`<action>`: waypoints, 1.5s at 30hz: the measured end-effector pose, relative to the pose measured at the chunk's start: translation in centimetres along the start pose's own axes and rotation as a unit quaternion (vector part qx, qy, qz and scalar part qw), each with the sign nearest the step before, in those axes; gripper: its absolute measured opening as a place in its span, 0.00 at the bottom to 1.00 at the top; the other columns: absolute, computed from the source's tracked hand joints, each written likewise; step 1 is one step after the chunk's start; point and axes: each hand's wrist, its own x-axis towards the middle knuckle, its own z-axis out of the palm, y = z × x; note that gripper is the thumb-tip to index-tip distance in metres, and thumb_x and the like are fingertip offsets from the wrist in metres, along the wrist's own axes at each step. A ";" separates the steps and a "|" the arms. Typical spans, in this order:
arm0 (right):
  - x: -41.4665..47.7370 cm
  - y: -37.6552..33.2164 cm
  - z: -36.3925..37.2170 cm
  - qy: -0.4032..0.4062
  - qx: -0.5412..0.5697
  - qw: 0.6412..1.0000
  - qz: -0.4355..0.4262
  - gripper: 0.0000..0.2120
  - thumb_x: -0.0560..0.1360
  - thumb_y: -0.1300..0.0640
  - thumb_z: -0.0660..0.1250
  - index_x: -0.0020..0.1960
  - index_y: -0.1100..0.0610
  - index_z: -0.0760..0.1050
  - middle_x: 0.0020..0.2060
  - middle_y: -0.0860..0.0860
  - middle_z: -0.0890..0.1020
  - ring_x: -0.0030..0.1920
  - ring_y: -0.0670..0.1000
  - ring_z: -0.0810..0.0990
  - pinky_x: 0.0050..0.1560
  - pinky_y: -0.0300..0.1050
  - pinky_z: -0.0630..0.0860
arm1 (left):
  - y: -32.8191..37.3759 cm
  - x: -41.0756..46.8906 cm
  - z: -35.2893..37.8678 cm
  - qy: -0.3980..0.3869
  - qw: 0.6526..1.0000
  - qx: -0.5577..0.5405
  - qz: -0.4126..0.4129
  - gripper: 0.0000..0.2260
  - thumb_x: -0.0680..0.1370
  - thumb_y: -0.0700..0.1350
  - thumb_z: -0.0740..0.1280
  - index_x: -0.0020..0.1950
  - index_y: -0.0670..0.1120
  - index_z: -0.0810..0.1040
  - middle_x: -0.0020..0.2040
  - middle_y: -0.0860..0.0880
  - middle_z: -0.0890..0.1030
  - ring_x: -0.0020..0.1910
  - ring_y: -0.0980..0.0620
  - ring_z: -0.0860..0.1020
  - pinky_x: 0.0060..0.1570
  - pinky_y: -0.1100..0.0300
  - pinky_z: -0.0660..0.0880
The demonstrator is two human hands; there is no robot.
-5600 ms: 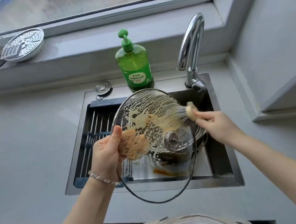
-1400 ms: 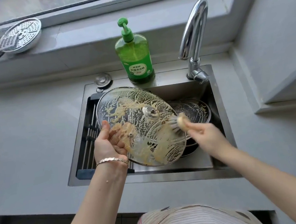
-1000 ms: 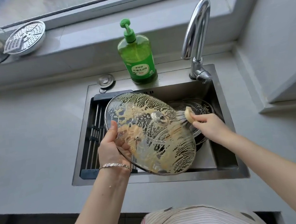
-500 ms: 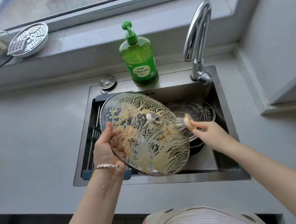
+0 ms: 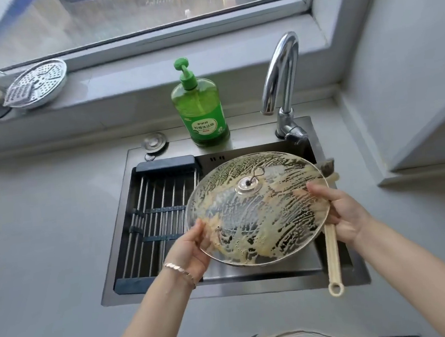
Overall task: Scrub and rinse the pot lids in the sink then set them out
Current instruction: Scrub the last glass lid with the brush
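Holding entry: lid (image 5: pixel 258 208), glass, foam-streaked, nearly flat over sink (image 5: pixel 227 287). Left hand (image 5: pixel 189 249) pinches the near-left rim. Right hand (image 5: pixel 342 211) clasps the right rim together with brush (image 5: pixel 332 253), handle hanging down. Advice: grip firmly, as soapy glass is likely slick; tilt under tap (image 5: pixel 281 81) so suds run off. Count: one lid seen, one brush, one tap, one soap bottle (image 5: pixel 201 110), one rack (image 5: pixel 160 215).
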 end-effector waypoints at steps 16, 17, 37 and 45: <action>-4.7 1.5 6.7 0.182 -0.098 0.971 -0.123 0.05 0.71 0.70 0.68 0.46 0.64 0.73 0.29 0.54 0.77 0.14 0.41 0.69 0.14 0.30 0.62 | -7.0 -3.2 5.2 -0.039 0.566 0.709 0.420 0.32 0.72 0.59 0.47 0.71 0.65 0.32 0.77 0.42 0.52 0.74 0.40 0.55 0.70 0.43 0.59; -5.0 1.4 7.2 0.182 -0.085 0.972 -0.125 0.05 0.71 0.71 0.67 0.45 0.64 0.73 0.27 0.54 0.77 0.14 0.41 0.69 0.14 0.30 0.61 | -6.8 -3.0 5.0 -0.026 0.562 0.678 0.473 0.31 0.73 0.53 0.51 0.74 0.63 0.44 0.73 0.39 0.64 0.70 0.37 0.65 0.62 0.41 0.69; -3.5 -0.2 8.1 0.100 -0.326 0.916 -0.210 0.09 0.79 0.52 0.59 0.45 0.56 0.73 0.37 0.53 0.81 0.20 0.41 0.65 0.23 0.35 0.64 | 3.5 -1.5 6.9 0.061 0.793 0.429 0.428 0.15 0.77 0.48 0.65 0.37 0.38 0.77 0.33 0.41 0.82 0.34 0.43 0.82 0.37 0.43 0.79; -0.4 2.3 4.1 0.123 -0.693 0.660 -0.264 0.23 0.83 0.53 0.47 0.75 0.42 0.46 0.30 0.50 0.71 0.27 0.48 0.69 0.28 0.43 0.67 | 1.3 -1.8 5.4 0.090 0.881 0.342 0.314 0.18 0.75 0.49 0.69 0.39 0.32 0.78 0.35 0.34 0.81 0.37 0.35 0.81 0.38 0.37 0.78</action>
